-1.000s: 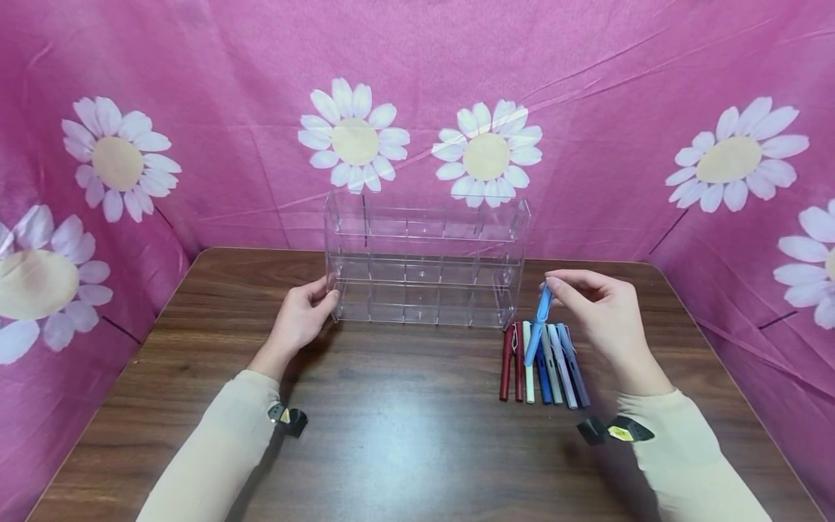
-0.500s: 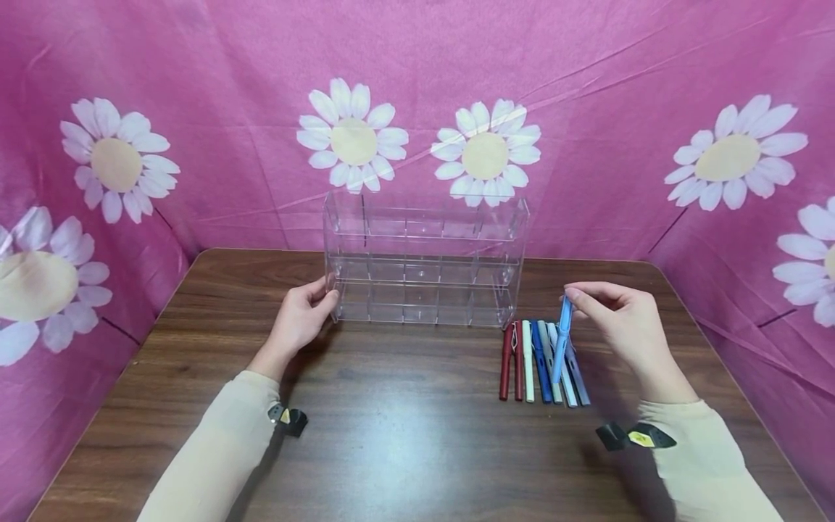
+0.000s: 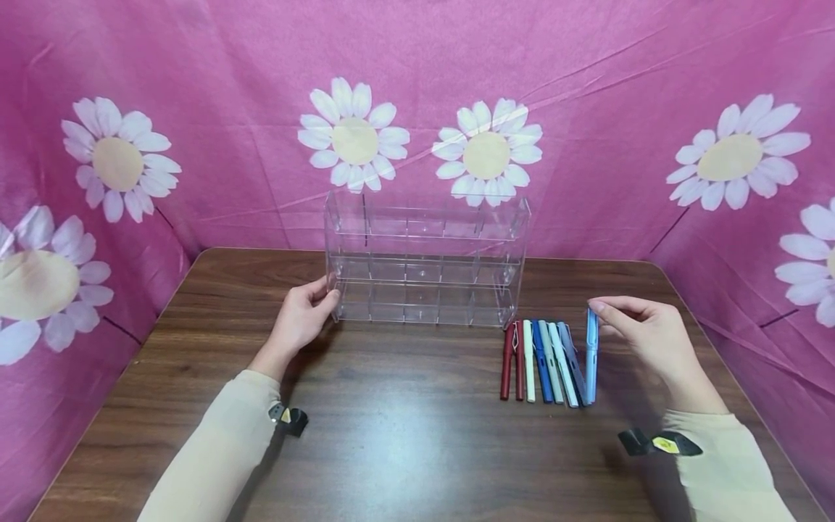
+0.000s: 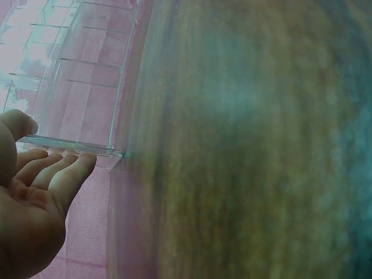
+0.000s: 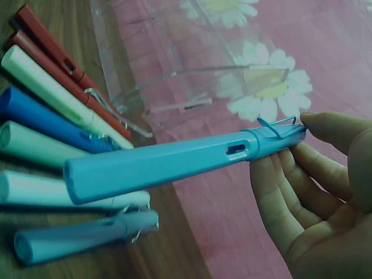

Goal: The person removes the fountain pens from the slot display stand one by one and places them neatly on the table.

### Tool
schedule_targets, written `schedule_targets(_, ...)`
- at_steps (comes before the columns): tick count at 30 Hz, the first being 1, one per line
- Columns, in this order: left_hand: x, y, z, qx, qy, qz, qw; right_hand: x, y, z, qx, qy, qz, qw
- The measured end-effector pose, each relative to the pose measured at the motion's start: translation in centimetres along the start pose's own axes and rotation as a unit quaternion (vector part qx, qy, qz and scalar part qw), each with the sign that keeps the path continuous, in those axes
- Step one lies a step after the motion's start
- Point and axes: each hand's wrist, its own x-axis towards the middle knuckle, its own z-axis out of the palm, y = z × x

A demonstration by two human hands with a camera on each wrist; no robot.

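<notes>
My left hand grips the left side wall of a clear plastic rack, which has several tiers of compartments. In the left wrist view the thumb lies on one side of the clear panel and the fingers on the other. A light blue pen is pinched by its clip end between the thumb and fingers of my right hand. It tilts with its far end low, beside the right end of a row of pens. That row holds dark red pens, a pale green pen, a blue pen and several greyish ones.
The row of pens lies on the brown wooden table, just right of the rack's front corner. A pink cloth with white daisies hangs behind and along both sides of the table.
My right hand has moved right and toward me with the light blue pen, from over the row of pens to its right end. The left hand and the rack have stayed put.
</notes>
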Motion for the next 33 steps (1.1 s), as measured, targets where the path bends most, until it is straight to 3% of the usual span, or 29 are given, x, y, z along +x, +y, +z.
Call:
schedule_targets(9, 0.0, -0.1, 0.0, -0.010, -0.003, 0.006, 0.9999, 0.9, 2.5, 0.1, 0.090, -0.038, 0.032, 0.9947)
schedule_targets(18, 0.1, -0.1, 0.2, -0.007, -0.003, 0.008, 0.9999, 2.2, 5.0, 0.2, 0.085, -0.065, 0.072, 0.9916)
schedule_targets(21, 0.1, -0.1, 0.1, 0.000, -0.002, 0.007, 1.0000, 2.6, 5.7, 0.4, 0.059, -0.055, 0.082, 0.9934)
schedule_targets(25, 0.1, 0.0, 0.0, 0.000, 0.001, 0.004, 1.0000, 3.3, 6.2, 1.0, -0.017, -0.042, 0.093, 0.9946)
schedule_targets(33, 0.1, -0.2, 0.0, -0.003, 0.000, 0.005, 1.0000, 4.0, 6.1, 2.0, -0.140, -0.057, 0.088, 0.9846)
